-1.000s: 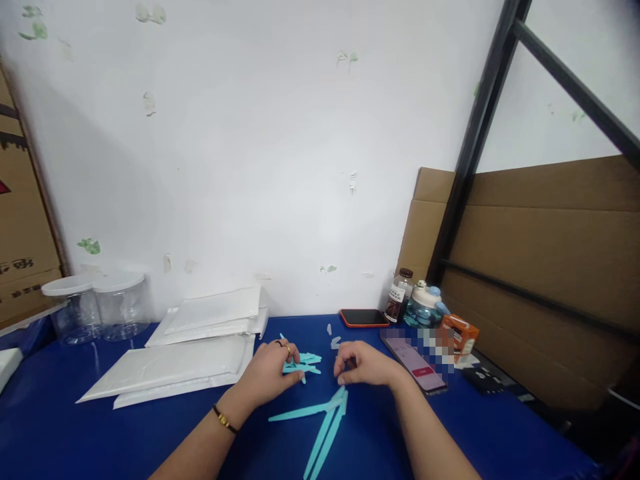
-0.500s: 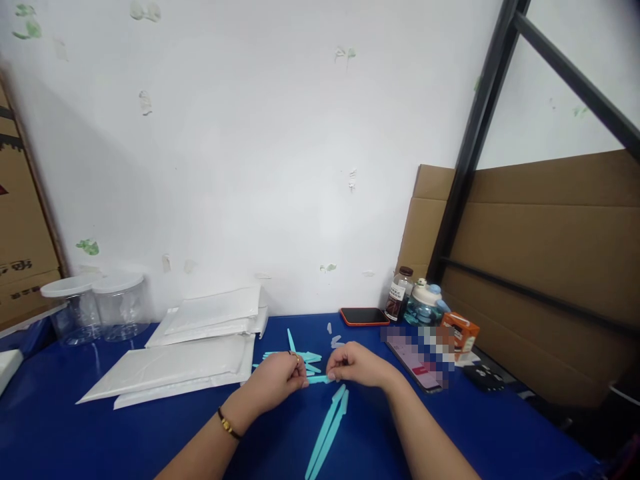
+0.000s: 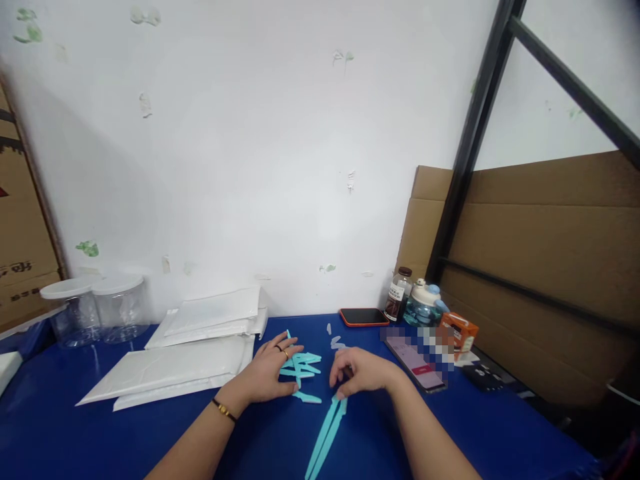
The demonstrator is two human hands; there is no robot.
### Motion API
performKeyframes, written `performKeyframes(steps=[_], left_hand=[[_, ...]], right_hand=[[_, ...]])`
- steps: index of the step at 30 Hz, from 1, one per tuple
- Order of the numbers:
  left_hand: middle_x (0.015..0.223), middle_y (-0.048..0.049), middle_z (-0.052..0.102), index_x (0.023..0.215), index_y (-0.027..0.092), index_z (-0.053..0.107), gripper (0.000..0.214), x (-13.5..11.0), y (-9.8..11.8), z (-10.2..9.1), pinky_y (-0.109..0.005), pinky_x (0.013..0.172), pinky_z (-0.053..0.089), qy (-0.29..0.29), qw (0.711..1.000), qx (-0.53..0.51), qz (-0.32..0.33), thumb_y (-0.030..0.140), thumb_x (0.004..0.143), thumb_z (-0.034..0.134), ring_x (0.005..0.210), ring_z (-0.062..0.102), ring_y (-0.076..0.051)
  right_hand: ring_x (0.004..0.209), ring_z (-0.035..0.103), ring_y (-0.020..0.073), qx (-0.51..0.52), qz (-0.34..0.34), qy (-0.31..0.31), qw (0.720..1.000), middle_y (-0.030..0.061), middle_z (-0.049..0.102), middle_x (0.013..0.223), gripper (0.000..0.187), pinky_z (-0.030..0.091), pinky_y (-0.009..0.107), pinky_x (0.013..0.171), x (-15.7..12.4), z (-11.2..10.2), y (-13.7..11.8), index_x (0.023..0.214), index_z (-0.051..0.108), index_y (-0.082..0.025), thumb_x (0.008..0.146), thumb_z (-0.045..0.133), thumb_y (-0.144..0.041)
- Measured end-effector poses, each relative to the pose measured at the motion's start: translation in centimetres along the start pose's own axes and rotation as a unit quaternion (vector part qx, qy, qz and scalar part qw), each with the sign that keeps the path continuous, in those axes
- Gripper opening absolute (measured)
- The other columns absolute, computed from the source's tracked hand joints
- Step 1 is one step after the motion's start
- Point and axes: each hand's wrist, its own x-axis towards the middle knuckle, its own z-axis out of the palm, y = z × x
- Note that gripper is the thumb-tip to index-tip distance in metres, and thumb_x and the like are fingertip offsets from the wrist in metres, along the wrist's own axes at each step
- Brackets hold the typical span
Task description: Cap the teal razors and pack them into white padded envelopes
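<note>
My left hand (image 3: 267,375) lies flat with its fingers spread on a small heap of short turquoise plastic pieces (image 3: 303,365) on the blue table (image 3: 100,433). My right hand (image 3: 361,372) is curled, its fingertips down on the far ends of two long turquoise strips (image 3: 327,430) that run toward me. Whether it grips them I cannot make out. A gold bracelet sits on my left wrist, rings on the left fingers.
White padded envelopes (image 3: 175,363) are stacked at left, with clear lidded jars (image 3: 95,307) behind. At right lie an orange-edged phone (image 3: 364,317), a brown bottle (image 3: 399,295), a blue-white dispenser (image 3: 424,303), an orange box (image 3: 461,333) and a second phone (image 3: 417,363). Cardboard and a black frame stand at right.
Both hands were pinching one short piece between them; now that piece lies by the heap, my left hand has flattened onto the pile and my right hand has dropped to the long strips.
</note>
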Motion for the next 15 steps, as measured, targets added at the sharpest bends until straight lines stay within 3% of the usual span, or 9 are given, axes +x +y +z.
performKeyframes(steps=[3,8,12,15], left_hand=[[0.138,-0.0033,0.04,0.13,0.036,0.04,0.068,-0.1,-0.1,0.0,-0.048,0.106,0.013,-0.044,0.999,-0.005,-0.002,0.059,0.069,0.058,0.13,0.025,-0.03],[0.128,-0.006,0.046,0.128,0.035,0.043,0.087,-0.4,0.2,-0.5,-0.048,0.101,0.019,-0.05,0.999,0.004,0.006,0.068,0.051,0.066,0.119,0.034,-0.032],[0.113,-0.0055,0.053,0.119,0.032,0.053,0.069,-0.1,0.3,-0.2,-0.042,0.095,0.025,-0.011,0.999,0.033,-0.011,0.064,0.059,0.064,0.113,0.039,-0.029],[0.107,-0.0051,0.056,0.114,0.029,0.057,0.053,0.5,0.4,0.5,-0.036,0.089,0.031,0.009,0.999,0.041,-0.018,0.058,0.069,0.059,0.104,0.047,-0.025]], right_hand=[[0.065,0.049,0.0094,-0.016,0.014,-0.026,0.999,-0.0017,0.053,0.077,0.028,0.038,0.018,0.057,0.6,0.9,-0.1,0.079,0.07,-0.02,0.058,0.077,-0.037],[0.06,0.048,0.0083,0.011,0.057,-0.032,0.998,-0.0016,0.055,0.075,0.027,0.037,0.018,0.052,0.4,0.6,0.5,0.073,0.068,-0.017,0.058,0.077,-0.037],[0.057,0.048,0.0085,0.097,0.067,-0.034,0.992,-0.0029,0.055,0.065,0.027,0.037,0.019,0.053,-0.6,-0.7,0.2,0.073,0.065,-0.015,0.06,0.075,-0.036],[0.058,0.05,0.0092,0.198,0.054,0.021,0.979,-0.0025,0.056,0.064,0.028,0.04,0.021,0.057,-0.9,-1.3,0.0,0.077,0.062,-0.014,0.065,0.072,-0.037]])
